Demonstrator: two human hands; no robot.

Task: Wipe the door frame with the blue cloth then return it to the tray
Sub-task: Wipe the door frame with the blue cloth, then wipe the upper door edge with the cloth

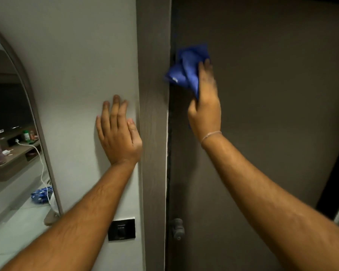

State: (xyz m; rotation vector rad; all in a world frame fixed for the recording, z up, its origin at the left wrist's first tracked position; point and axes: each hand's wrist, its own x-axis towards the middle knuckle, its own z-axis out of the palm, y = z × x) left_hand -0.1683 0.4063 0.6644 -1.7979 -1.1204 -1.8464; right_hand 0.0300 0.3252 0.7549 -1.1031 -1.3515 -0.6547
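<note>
A grey-brown wooden door frame [154,114] runs top to bottom through the middle of the view. My right hand [205,106] grips a crumpled blue cloth [186,68] and presses it against the dark gap where the frame meets the door [272,94]. The cloth is slightly blurred. My left hand [117,132] lies flat with fingers spread on the white wall [76,65], just left of the frame, holding nothing. No tray is in view.
A door knob [177,228] sticks out low on the door. A black wall switch [121,229] sits low on the wall. An arched mirror [18,133] at the left reflects a shelf with bottles, a white cable and a blue bag.
</note>
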